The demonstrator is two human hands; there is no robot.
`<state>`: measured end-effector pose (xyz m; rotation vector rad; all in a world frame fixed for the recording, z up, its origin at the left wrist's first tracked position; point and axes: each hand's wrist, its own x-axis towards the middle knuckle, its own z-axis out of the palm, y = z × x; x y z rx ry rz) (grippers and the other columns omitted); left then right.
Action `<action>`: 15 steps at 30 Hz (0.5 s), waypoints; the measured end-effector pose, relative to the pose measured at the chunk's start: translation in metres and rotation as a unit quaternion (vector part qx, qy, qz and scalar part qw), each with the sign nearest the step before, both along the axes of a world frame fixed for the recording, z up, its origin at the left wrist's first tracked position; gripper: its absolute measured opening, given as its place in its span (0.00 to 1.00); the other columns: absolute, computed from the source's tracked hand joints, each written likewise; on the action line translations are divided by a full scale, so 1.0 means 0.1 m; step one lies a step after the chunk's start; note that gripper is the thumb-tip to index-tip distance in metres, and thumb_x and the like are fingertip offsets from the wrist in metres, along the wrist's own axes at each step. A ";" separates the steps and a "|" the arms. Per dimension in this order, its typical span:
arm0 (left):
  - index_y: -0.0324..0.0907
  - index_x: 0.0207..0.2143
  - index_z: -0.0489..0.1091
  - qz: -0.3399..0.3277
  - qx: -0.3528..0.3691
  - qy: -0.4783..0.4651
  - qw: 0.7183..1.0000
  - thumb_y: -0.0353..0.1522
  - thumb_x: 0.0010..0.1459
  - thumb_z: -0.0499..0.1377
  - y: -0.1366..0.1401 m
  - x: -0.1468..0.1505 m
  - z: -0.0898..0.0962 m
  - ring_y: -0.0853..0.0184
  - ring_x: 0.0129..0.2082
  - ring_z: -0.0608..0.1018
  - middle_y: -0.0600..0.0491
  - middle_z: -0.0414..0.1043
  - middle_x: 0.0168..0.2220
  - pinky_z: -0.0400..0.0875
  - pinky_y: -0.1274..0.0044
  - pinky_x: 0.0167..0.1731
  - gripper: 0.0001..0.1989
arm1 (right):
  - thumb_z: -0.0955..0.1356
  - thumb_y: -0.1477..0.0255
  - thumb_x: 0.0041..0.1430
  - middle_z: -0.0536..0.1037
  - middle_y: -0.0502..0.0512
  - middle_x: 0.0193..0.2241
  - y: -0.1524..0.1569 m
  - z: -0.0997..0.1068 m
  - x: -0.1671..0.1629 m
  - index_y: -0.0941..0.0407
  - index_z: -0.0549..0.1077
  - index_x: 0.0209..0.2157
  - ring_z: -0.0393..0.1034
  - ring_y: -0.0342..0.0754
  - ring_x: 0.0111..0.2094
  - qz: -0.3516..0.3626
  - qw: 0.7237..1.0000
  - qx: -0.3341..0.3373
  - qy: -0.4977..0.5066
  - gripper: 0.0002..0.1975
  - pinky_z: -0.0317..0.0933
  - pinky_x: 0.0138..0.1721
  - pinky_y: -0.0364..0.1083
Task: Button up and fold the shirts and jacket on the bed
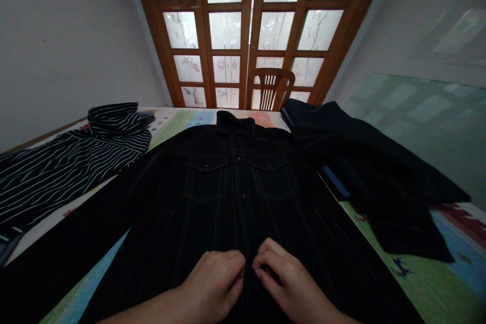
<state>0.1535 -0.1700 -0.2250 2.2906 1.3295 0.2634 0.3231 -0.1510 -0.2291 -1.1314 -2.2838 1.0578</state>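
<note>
A black denim jacket point(205, 212) with pale stitching lies front up and spread out, its collar at the far end and its sleeves out to the sides. My left hand point(222, 278) is closed at the left side of the front placket, its fingers curled into the cloth. Just across the placket, my right hand point(279, 273) is curled in a pinch at the other edge. The fingertips of both hands are partly hidden, and the dark cloth between them shows little detail. Snap buttons run up the placket above the hands.
A striped black-and-white garment point(110, 149) lies to the left. Dark folded clothing point(341, 126) is on the right, under the jacket's sleeve. A colourful patterned cover point(429, 283) lies beneath everything. Beyond stand a wooden chair point(271, 81) and wood-framed glass doors point(246, 35).
</note>
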 end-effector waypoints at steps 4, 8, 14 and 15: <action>0.40 0.19 0.55 0.007 -0.012 -0.028 1.000 0.23 0.43 0.49 0.02 0.00 -0.01 0.76 0.18 0.62 0.60 0.59 0.18 0.51 0.84 0.17 0.06 | 0.60 0.81 0.50 0.65 0.49 0.27 0.02 0.01 0.00 0.56 0.65 0.26 0.61 0.40 0.28 0.001 1.000 -0.009 -0.003 0.07 0.56 0.27 0.38; 0.39 0.17 0.55 0.030 -0.050 -0.044 0.997 0.23 0.42 0.49 0.05 0.01 0.01 0.78 0.16 0.61 0.61 0.58 0.16 0.50 0.85 0.16 0.07 | 0.60 0.82 0.49 0.64 0.48 0.26 0.03 0.02 0.00 0.56 0.65 0.25 0.61 0.39 0.28 0.007 1.000 0.000 -0.003 0.07 0.55 0.27 0.38; 0.39 0.17 0.59 0.048 -0.092 -0.045 0.994 0.23 0.42 0.50 0.08 0.02 0.05 0.77 0.16 0.62 0.61 0.59 0.16 0.52 0.85 0.16 0.06 | 0.60 0.82 0.49 0.63 0.48 0.26 -0.02 -0.02 0.01 0.56 0.64 0.25 0.60 0.39 0.27 0.023 0.998 0.050 -0.012 0.07 0.54 0.26 0.37; 0.39 0.17 0.60 0.051 -0.098 -0.042 0.993 0.23 0.42 0.50 0.08 0.02 0.06 0.77 0.16 0.62 0.60 0.59 0.16 0.52 0.85 0.16 0.06 | 0.60 0.82 0.49 0.63 0.49 0.26 -0.03 -0.02 0.02 0.56 0.63 0.25 0.60 0.39 0.27 0.024 0.998 0.055 -0.012 0.07 0.54 0.26 0.38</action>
